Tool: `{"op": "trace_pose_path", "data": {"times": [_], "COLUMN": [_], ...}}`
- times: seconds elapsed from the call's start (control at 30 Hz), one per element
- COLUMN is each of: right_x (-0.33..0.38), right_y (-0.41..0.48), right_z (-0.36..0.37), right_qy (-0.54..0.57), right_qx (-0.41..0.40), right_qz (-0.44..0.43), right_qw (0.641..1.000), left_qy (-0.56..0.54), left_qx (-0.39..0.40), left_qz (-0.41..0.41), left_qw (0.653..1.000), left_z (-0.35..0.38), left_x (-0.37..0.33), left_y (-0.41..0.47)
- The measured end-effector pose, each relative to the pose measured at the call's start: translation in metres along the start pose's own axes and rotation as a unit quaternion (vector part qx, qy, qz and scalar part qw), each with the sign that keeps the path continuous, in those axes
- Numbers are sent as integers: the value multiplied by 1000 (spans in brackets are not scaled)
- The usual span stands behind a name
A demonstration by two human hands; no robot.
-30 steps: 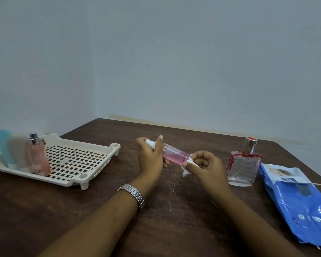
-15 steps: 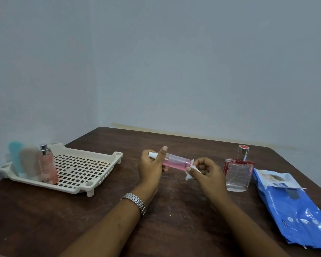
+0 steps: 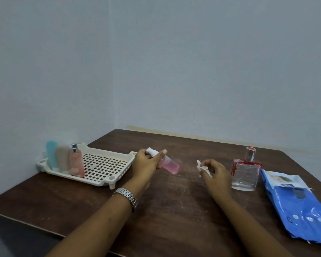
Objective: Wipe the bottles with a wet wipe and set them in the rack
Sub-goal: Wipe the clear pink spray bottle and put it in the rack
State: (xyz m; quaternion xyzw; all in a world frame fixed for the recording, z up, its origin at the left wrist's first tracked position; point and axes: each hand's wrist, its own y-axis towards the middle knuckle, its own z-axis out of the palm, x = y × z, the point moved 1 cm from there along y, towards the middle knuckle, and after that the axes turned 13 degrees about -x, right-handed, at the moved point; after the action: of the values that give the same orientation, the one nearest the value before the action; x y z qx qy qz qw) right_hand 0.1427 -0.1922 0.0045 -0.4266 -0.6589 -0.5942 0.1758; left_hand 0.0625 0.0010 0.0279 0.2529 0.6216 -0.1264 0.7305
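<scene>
Found the small pink bottle [image 3: 170, 166] just left of centre frame, clear of the table [image 3: 174, 216] and lying on a slant, white cap toward upper left, base pointing lower right. Judged it light and stiff, probably smooth plastic and slick wherever damp. Part-filled with pink liquid, so best carried by the upper body near the cap and set down base first. Looked unlikely to break, though easy to tip once stood up.

Saw the left hand [image 3: 146, 162] wrapped round the cap end, fingers curled, thumb laid along the side. Saw the right hand [image 3: 214, 171] right of centre, apart from the bottle, fingers loosely bent and pinching a crumpled white wipe [image 3: 202, 167].

Noted the cream rack [image 3: 104, 181] at left of frame, near the left hand, with three bottles standing at its far-left end: a teal bottle [image 3: 51, 156], a beige bottle [image 3: 62, 158] and a peach spray bottle [image 3: 76, 162]. Noted a square glass bottle [image 3: 246, 173] with red trim standing on the table just right of the right hand, not yet racked, and a blue pack of wipes [image 3: 300, 206] at the right edge. Spotted a metal watch [image 3: 126, 196] on the left wrist.
</scene>
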Motion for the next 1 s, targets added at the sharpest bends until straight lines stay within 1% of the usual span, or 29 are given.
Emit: {"op": "trace_pose_path", "data": {"times": [0.07,0.27,0.43,0.57,0.67,0.9,1.0], "right_x": [7,40,81,103,108,102,101], "right_y": [-4,-23,-48,-68,-77,-79,-79], "right_z": [5,33,74,99,109,107,103], "right_qy": [-19,27,62,85,77,79,82], "right_qx": [8,33,63,92,112,95,99], "right_qz": [-22,-32,-64,-75,-76,-53,-59], "right_qw": [1000,999,994,989,988,991,990], "left_qy": [8,40,98,139,201,319,354], "left_qx": [5,20,-15,-24,-13,-21,-29], "left_qz": [-3,13,62,48,49,99,113], "left_qw": [1000,999,993,989,978,942,928], "left_z": [-13,-56,-98,-128,-145,-159,-159], "left_x": [-5,-29,-54,-71,-73,-58,-54], "left_y": [3,18,36,54,65,74,75]}}
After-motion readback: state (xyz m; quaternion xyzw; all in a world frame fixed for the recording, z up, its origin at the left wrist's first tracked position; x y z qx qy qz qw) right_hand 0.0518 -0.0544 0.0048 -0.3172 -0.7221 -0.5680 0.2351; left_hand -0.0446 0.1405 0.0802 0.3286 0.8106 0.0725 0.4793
